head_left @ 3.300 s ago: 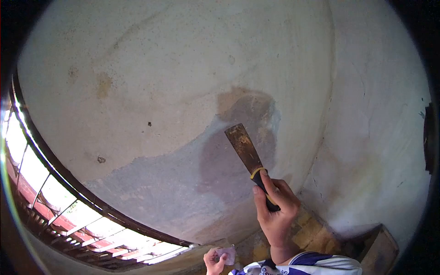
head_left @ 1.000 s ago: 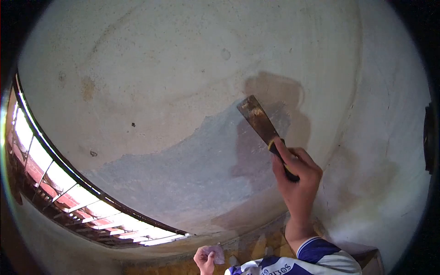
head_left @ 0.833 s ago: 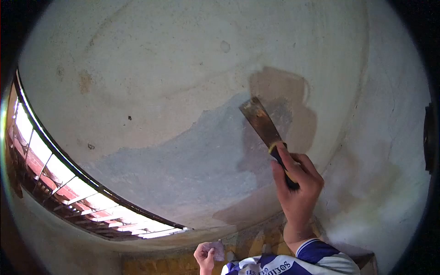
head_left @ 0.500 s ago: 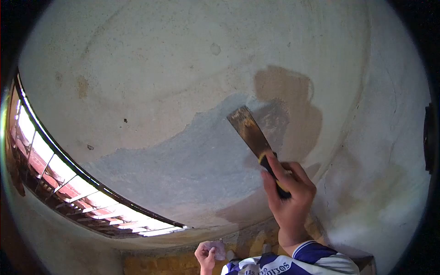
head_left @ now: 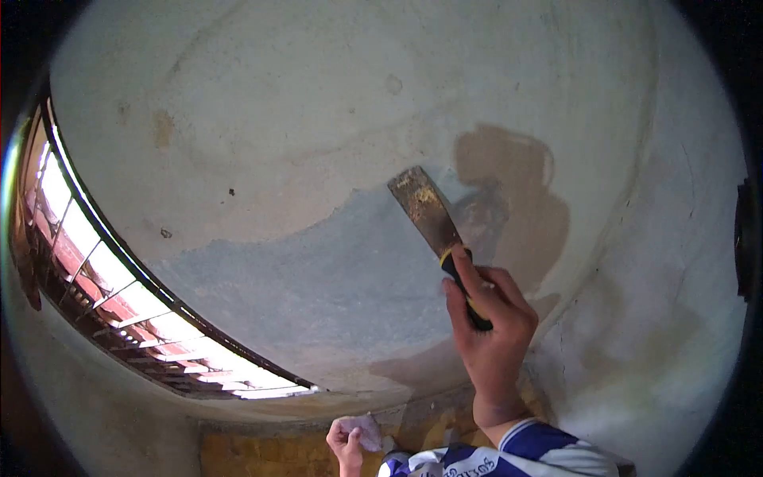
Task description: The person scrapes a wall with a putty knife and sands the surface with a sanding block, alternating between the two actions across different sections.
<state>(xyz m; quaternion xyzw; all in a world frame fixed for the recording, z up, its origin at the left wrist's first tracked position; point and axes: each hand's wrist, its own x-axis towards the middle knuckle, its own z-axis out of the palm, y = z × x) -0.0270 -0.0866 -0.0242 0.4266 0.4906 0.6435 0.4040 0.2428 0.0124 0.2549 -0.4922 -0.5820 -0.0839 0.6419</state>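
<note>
My right hand (head_left: 497, 326) is closed round the black and yellow handle of a putty knife (head_left: 426, 213). Its broad blade, stained and streaked with residue, points up and to the left over the wall (head_left: 302, 95). Behind the blade lies the upper edge of a grey-blue patch (head_left: 294, 278), where the pale surface layer gives way. Low in the view, my left hand (head_left: 343, 442) pinches a thin, whitish crumpled piece (head_left: 366, 432) that looks like a cloth or sheet; I cannot tell which.
A barred window (head_left: 119, 298) curves along the left side, bright outside. At the right, a side wall (head_left: 636, 350) meets this one in a corner. A yellowish-brown floor (head_left: 254, 453) shows at the bottom. Shadows of the head and arm fall on the wall.
The putty knife and my right hand have shifted slightly left and up against the wall. The view has turned a little, so wall marks sit further right.
</note>
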